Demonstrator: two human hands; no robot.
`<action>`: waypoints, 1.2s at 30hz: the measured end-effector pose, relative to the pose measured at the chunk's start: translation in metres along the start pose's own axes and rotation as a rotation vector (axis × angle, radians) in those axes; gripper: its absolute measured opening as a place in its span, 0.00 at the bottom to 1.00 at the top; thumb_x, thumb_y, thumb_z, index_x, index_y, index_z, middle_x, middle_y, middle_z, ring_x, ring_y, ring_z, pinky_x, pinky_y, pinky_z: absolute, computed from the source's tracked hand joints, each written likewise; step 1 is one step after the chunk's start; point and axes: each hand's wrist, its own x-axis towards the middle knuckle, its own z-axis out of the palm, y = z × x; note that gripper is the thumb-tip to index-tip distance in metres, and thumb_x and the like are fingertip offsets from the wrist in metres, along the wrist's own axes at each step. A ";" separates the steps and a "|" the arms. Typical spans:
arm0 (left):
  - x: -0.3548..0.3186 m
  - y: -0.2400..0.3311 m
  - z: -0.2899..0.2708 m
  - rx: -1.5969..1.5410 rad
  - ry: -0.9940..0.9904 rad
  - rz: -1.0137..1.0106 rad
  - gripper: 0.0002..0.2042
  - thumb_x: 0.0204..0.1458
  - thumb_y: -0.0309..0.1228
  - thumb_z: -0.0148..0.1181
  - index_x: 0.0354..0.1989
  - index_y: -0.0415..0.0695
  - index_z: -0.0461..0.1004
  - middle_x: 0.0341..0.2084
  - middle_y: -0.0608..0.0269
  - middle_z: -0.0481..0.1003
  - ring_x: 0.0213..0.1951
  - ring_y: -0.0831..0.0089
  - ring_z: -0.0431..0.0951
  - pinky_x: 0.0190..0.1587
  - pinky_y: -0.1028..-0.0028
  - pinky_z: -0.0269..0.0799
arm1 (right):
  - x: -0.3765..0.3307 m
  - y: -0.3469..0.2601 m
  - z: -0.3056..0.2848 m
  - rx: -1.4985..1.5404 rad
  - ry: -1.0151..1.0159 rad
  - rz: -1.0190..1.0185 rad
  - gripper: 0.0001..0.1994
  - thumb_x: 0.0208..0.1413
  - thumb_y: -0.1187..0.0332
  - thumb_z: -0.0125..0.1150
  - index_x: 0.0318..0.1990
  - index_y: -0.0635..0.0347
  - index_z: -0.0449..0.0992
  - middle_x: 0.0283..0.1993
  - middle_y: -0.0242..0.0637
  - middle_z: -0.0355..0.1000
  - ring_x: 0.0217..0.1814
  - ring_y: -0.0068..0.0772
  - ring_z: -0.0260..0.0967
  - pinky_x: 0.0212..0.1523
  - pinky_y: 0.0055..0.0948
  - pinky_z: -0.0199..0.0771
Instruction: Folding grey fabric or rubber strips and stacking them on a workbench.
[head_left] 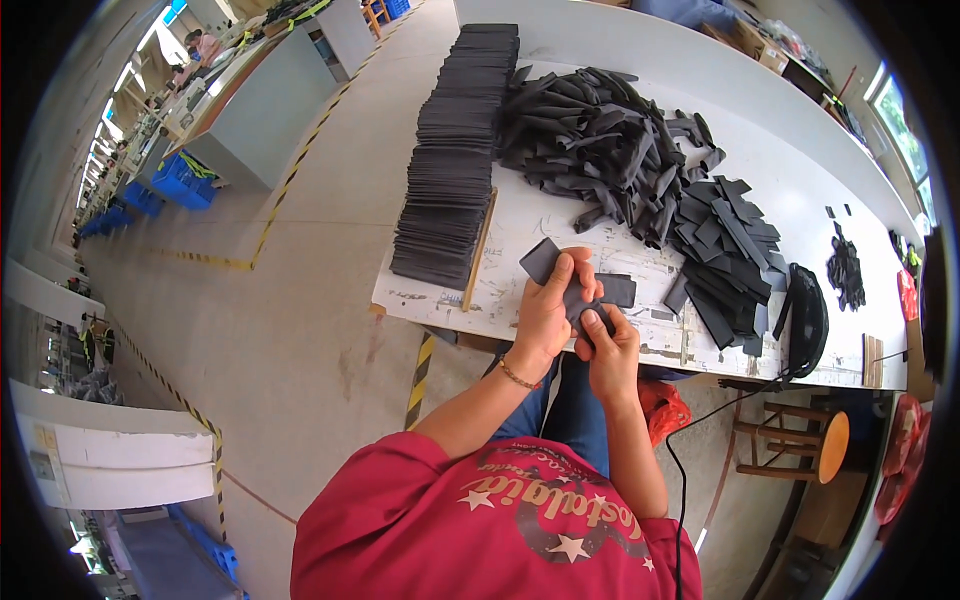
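Note:
Above the table's front edge, both hands grip one flat black strip [541, 260]. My left hand [543, 318] has its thumb and fingers closed on the strip's upper part, with one end sticking out to the left. My right hand [610, 352] pinches the lower part between thumb and fingers. Fingers hide the strip's middle. Just behind the right hand, another black flat piece [618, 290] lies on the white table [560, 235]. Left of the hands runs a long row of tightly stacked black pieces [450, 170], with a wooden strip [481, 250] along its near right side.
Beyond the hands is a heap of black tube-like pieces [600, 140]; flat black strips [725, 255] lie loose to its right. Farther right are a black rounded object [806, 320], a cable [672, 450] and small dark pieces [846, 270]. A wooden stool [832, 447] stands below.

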 end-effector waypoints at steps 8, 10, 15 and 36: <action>0.002 0.004 -0.008 -0.033 0.012 -0.062 0.15 0.65 0.39 0.47 0.46 0.38 0.71 0.24 0.66 0.69 0.27 0.76 0.67 0.40 0.71 0.71 | -0.001 0.002 -0.001 -0.045 -0.012 -0.021 0.07 0.63 0.69 0.55 0.39 0.64 0.74 0.27 0.29 0.73 0.19 0.13 0.59 0.19 0.16 0.56; 0.003 0.007 -0.008 -0.086 0.035 -0.076 0.15 0.65 0.38 0.47 0.46 0.38 0.71 0.24 0.66 0.69 0.27 0.75 0.67 0.40 0.70 0.70 | -0.002 0.001 -0.002 -0.116 -0.042 -0.026 0.07 0.63 0.68 0.55 0.38 0.64 0.74 0.28 0.31 0.75 0.19 0.14 0.60 0.19 0.16 0.58; 0.004 0.009 -0.009 -0.064 0.083 -0.076 0.16 0.65 0.39 0.47 0.46 0.37 0.71 0.24 0.65 0.69 0.27 0.73 0.67 0.39 0.69 0.69 | -0.005 0.000 0.000 -0.120 -0.028 -0.012 0.07 0.62 0.69 0.56 0.39 0.65 0.74 0.29 0.33 0.74 0.20 0.17 0.61 0.21 0.18 0.60; 0.009 0.021 -0.007 0.009 0.045 0.077 0.13 0.65 0.37 0.47 0.45 0.39 0.72 0.23 0.66 0.69 0.26 0.75 0.66 0.41 0.68 0.69 | 0.000 0.001 -0.014 0.047 0.044 0.016 0.09 0.61 0.70 0.59 0.41 0.70 0.75 0.28 0.34 0.74 0.28 0.24 0.73 0.32 0.22 0.73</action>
